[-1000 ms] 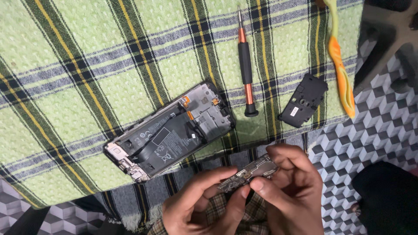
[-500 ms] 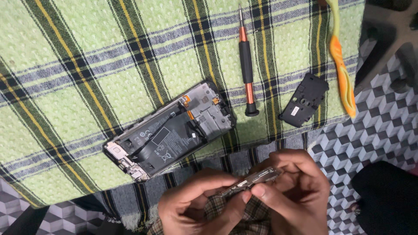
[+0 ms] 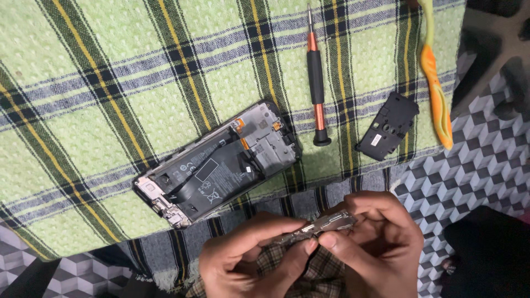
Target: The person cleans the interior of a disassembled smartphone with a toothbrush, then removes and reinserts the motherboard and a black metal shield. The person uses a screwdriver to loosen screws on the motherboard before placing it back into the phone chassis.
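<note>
Metal bracket [image 3: 323, 227] pinched between fingers of left hand [image 3: 248, 256] and right hand [image 3: 375, 243], just past blanket edge [image 3: 353, 185].

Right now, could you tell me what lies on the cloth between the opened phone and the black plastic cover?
In the head view, a black-and-orange screwdriver lies between the opened phone and the black plastic cover, its rounded cap end nearest them, touching neither.

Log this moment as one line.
left hand: grips metal part | right hand: grips same | opened phone, screwdriver: on cloth
</note>
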